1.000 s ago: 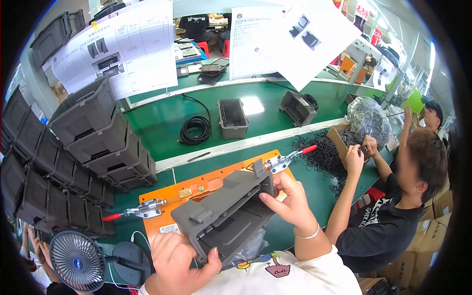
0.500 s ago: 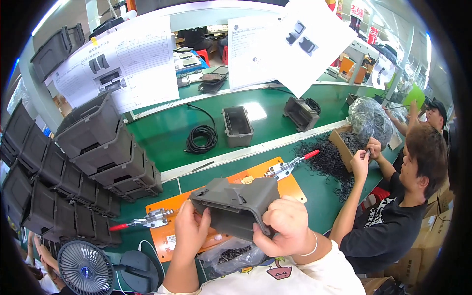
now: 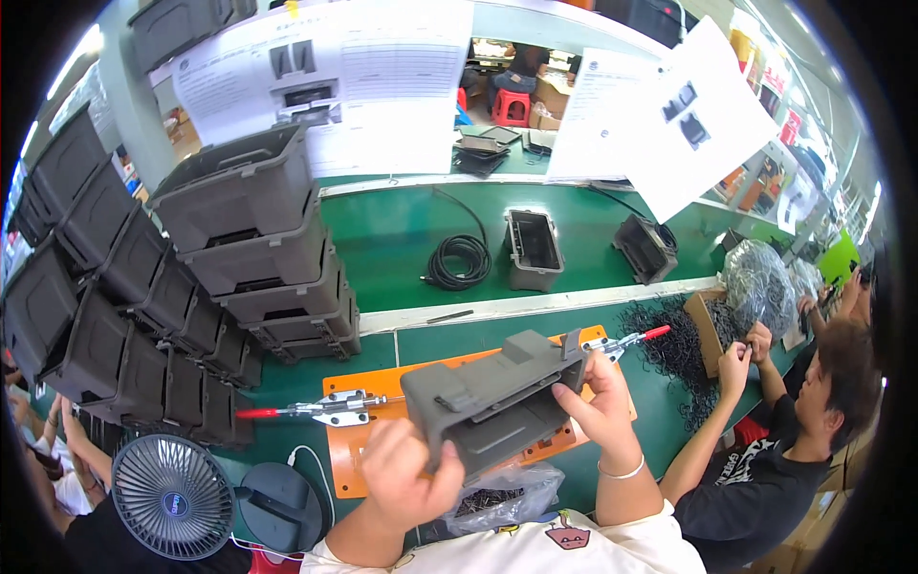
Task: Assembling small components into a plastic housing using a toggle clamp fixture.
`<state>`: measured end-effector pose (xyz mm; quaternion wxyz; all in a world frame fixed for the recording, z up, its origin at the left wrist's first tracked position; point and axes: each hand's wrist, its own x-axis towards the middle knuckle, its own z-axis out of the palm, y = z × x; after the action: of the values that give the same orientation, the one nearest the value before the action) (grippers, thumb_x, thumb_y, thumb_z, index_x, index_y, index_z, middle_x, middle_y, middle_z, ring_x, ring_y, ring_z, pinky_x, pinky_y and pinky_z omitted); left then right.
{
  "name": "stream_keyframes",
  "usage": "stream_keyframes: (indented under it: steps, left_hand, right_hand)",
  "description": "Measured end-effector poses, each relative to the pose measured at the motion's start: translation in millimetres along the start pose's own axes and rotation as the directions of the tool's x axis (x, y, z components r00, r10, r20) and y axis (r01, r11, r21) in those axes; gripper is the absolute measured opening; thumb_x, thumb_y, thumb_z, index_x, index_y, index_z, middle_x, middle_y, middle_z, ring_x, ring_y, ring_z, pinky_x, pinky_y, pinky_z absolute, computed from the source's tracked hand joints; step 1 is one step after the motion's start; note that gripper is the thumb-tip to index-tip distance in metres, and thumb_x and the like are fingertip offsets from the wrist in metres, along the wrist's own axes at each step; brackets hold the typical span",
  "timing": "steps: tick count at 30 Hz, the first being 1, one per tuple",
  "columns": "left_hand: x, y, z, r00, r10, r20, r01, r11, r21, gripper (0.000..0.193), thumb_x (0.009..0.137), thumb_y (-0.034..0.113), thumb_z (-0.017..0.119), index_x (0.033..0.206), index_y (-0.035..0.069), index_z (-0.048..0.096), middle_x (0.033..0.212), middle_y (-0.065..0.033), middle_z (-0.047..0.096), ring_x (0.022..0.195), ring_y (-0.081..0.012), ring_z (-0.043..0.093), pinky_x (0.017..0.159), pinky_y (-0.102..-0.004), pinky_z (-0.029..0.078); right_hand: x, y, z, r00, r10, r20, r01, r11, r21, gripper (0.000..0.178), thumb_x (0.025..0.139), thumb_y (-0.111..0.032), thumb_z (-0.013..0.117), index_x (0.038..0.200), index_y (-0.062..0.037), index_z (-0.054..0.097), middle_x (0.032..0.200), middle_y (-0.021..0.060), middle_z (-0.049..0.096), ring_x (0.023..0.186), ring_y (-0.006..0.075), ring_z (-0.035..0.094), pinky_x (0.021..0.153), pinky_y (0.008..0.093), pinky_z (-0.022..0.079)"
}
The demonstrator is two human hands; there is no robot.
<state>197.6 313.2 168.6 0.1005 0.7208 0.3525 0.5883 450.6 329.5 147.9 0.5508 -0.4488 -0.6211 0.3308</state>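
In front of me a dark grey plastic housing (image 3: 497,394) is held up in both hands above an orange fixture plate (image 3: 359,450). Its open side faces toward me, showing the hollow inside and an inner ledge. My left hand (image 3: 406,471) is closed on the housing's lower left edge, thumb at the rim. My right hand (image 3: 604,407) grips the right end, with the thumb over the rim of the opening and the fingers behind. Red-handled toggle clamps, a left clamp (image 3: 342,408) and a right clamp (image 3: 617,345), sit at the plate's two ends.
Stacked grey housings (image 3: 253,215) rise on the left, near a desk fan (image 3: 174,497). A black cable coil (image 3: 459,260) and another housing (image 3: 534,251) lie behind. To the right are a heap of black parts (image 3: 660,335) and a co-worker (image 3: 794,440). A plastic bag (image 3: 507,496) lies close to me.
The housing has turned in my hands, its right end now raised. My left hand has shifted down its left side; my right hand has moved up its right end. The view has swung left.
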Motion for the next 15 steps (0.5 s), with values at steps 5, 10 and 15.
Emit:
stream_keyframes:
  steps: [5,10,15]
  left_hand:
    - [2.0,1.2,-5.7,0.997,0.072,-0.015,-0.072,0.997,-0.001,0.03,0.061,0.0,0.068,0.057,0.008,0.039,0.055,-0.0066,0.039,0.044,-0.025,0.036,0.048,-0.0344,0.029]
    - [5.7,-1.2,-13.8,1.0,0.01,-0.025,-0.01,1.0,0.012,0.029,0.067,0.006,0.072,0.063,0.008,0.043,0.059,-0.0064,0.043,0.049,-0.024,0.041,0.051,-0.0344,0.031]
    - [9.6,-4.9,-20.8,0.978,-0.205,-0.028,0.202,0.975,-0.097,0.032,0.071,0.014,0.077,0.093,0.002,0.057,0.073,-0.0061,0.055,0.063,-0.02,0.053,0.064,-0.0338,0.039]
  right_hand:
    - [4.9,16.0,13.3,0.991,0.108,0.082,-0.112,0.993,0.046,0.018,0.08,0.003,0.065,0.094,-0.0044,0.056,0.093,-0.0006,0.059,0.085,0.007,0.054,0.079,0.0237,0.042]
    - [26.3,-7.5,43.6,0.97,0.243,0.023,-0.239,0.925,0.295,0.012,0.084,0.002,0.06,0.087,-0.0051,0.052,0.086,-0.0017,0.058,0.077,0.0067,0.052,0.072,0.0233,0.043]
    - [94.3,17.8,14.3,0.939,0.343,-0.008,-0.339,0.932,0.127,0.007,0.079,-0.003,0.055,0.085,-0.0059,0.054,0.082,0.0008,0.057,0.076,0.0086,0.052,0.071,0.0235,0.043]
